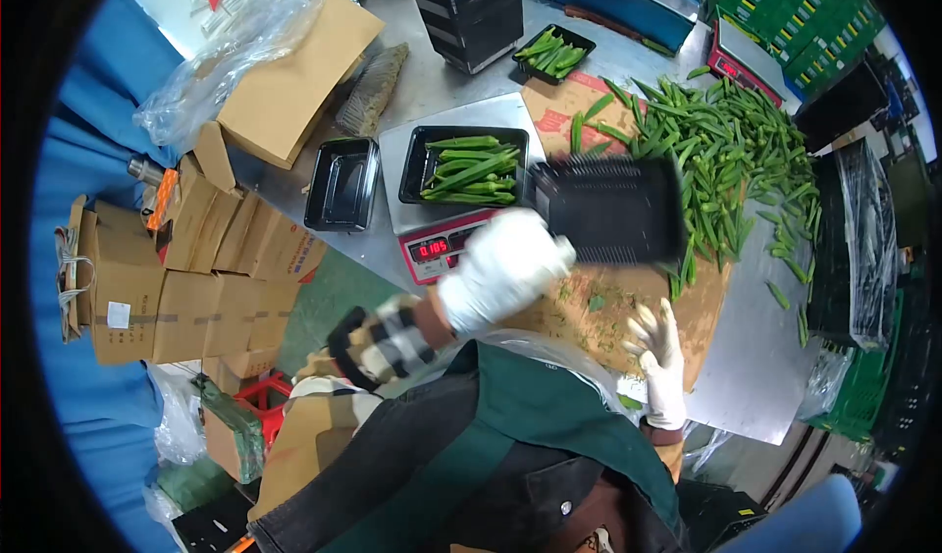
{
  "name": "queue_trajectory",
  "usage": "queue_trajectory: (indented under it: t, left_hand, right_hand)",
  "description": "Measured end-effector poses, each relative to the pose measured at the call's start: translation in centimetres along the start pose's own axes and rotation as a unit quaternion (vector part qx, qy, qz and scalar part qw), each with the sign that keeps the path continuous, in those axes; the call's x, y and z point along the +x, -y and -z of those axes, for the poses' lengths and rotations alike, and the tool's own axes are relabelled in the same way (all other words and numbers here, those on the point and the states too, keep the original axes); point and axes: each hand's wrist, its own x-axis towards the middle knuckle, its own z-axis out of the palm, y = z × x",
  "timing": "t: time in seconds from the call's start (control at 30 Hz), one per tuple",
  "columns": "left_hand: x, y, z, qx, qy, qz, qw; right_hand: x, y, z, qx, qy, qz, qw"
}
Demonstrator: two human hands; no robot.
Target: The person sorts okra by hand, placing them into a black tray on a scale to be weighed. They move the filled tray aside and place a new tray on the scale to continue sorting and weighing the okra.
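Note:
My left hand (pixel 510 266), in a white glove, is closed at the near left corner of a black plastic tray (pixel 613 211). That tray is blurred and tilted above the cardboard; its fingers are partly hidden from me. My right hand (pixel 661 365), also gloved, is held up with fingers spread and nothing in it. Left of the held tray, another black tray (pixel 408 172) with several okra pods (pixel 471 172) sits on a red digital scale (pixel 420 270) with lit red digits. A large heap of okra (pixel 731 160) spreads over the cardboard sheet (pixel 628 308) and metal table.
Black trays (pixel 341 182) stand left of the scale. An okra-filled tray (pixel 554 54) and a tall black stack (pixel 466 13) are behind. An opened cardboard box (pixel 294 82) is at back left, a second red scale (pixel 746 62) at back right, and a black crate (pixel 863 244) at right.

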Motion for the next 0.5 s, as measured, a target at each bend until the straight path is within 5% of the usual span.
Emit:
queue_trajectory:
  t: [0.03,0.1,0.13,0.2,0.27,0.3,0.4,0.47,0.5]
  left_hand:
    - [0.4,-2.3,-1.5,-0.019,0.095,-0.01,0.995]
    - [-0.9,-5.2,-4.7,-0.119,0.012,-0.084,0.989]
    - [-1.2,-5.7,-4.8,-0.168,0.04,-0.062,0.983]
    - [-0.7,-4.7,-4.0,-0.134,0.188,-0.035,0.972]
    - [0.2,-1.8,-0.9,-0.123,-0.031,0.097,0.987]
    - [0.7,0.5,0.7,-0.041,-0.066,0.146,0.986]
    - [-0.1,7.7,4.5,0.144,-0.172,0.305,0.925]
    - [-4.5,12.6,3.5,0.241,-0.136,0.42,0.864]
    - [-6.7,15.0,3.5,0.118,-0.019,0.521,0.845]
  right_hand:
    - [0.9,-2.1,-0.5,0.063,0.017,0.039,0.997]
    - [2.4,-2.5,-2.7,0.074,-0.077,-0.066,0.992]
    - [2.6,-3.1,-3.3,0.102,-0.12,-0.081,0.984]
    - [2.7,-5.5,-2.5,0.142,-0.121,-0.102,0.977]
    - [2.0,-4.8,-2.9,0.128,-0.159,-0.068,0.977]
    - [1.5,-3.7,-2.7,0.125,-0.182,-0.135,0.966]
    - [0.3,-6.7,0.8,0.132,-0.225,-0.144,0.955]
    - [0.1,-6.8,0.9,0.189,-0.265,-0.139,0.935]
    - [0.2,-6.7,0.8,0.198,-0.278,-0.143,0.929]
